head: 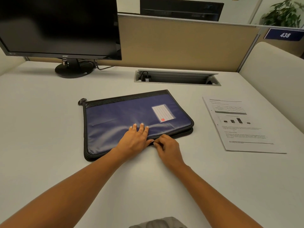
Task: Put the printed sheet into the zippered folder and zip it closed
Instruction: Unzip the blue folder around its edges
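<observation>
A blue zippered folder (125, 116) with black trim and a white label lies flat in the middle of the desk. My left hand (134, 139) presses flat on its near part, fingers straight. Just to the right, my right hand (167, 147) has its fingers curled at the folder's near edge, pinching something small at the zipper line; the zipper pull itself is hidden by the fingers. To the right of that hand, the folder's near right edge gapes slightly. The printed sheet (241, 125), with a table, a bar chart and text, lies on the desk to the folder's right, apart from both hands.
A black monitor (60, 27) on a round stand fills the back left. A cable slot (177, 78) is sunk into the desk behind the folder. A beige partition (181, 45) closes the back, and a padded panel (276, 79) borders the right side.
</observation>
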{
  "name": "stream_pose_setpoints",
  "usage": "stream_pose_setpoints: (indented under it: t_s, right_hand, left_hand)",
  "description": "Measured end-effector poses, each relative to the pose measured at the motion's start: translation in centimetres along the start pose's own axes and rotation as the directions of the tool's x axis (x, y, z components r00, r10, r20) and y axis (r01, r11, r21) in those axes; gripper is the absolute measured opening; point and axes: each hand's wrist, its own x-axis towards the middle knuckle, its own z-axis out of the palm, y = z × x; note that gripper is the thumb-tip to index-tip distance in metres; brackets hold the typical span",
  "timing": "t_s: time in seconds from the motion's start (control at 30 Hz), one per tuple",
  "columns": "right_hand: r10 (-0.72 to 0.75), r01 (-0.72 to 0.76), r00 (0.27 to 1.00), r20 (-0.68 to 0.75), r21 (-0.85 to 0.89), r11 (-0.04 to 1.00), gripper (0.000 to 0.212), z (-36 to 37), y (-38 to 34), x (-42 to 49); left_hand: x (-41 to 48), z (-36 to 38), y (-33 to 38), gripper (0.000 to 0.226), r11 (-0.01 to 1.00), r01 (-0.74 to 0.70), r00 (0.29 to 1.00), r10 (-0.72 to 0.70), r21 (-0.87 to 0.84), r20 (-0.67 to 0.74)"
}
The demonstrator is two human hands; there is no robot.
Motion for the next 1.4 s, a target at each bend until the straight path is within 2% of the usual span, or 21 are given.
stream_pose_setpoints:
  t_s: [0.23, 0.73, 0.97, 1.2, 1.4]
  right_hand:
    - [0.015, -0.015, 1.000, 0.013, 0.015, 1.000, 0.016, -0.3, 0.0, 0.1]
    - [0.083, -0.082, 0.996, -0.041, 0.016, 0.996, 0.010, -0.4, 0.2, 0.3]
    - [0.109, -0.108, 0.993, -0.053, 0.029, 0.994, 0.009, -0.4, 0.3, 0.4]
    - [0.171, -0.169, 0.982, -0.075, 0.033, 0.985, 0.008, -1.3, 1.2, 0.9]
    - [0.224, -0.227, 0.962, -0.155, -0.006, 0.974, 0.012, -3.3, 3.2, 1.9]
  left_hand:
    - [0.0, 0.0, 0.0, 0.068, 0.999, 0.005, 1.000, -0.005, -0.036, -0.004]
    - [-1.0, 0.7, -0.8, 0.068, 0.988, -0.024, 0.991, 0.004, -0.151, -0.134]
    - [-1.8, 1.2, -2.4, 0.067, 0.969, -0.124, 0.985, 0.094, -0.212, -0.145]
    - [-3.2, 0.8, -5.9, 0.072, 0.918, -0.286, 0.957, 0.261, -0.276, -0.124]
    - [-3.8, 0.1, -8.3, 0.090, 0.889, -0.369, 0.926, 0.375, -0.272, -0.032]
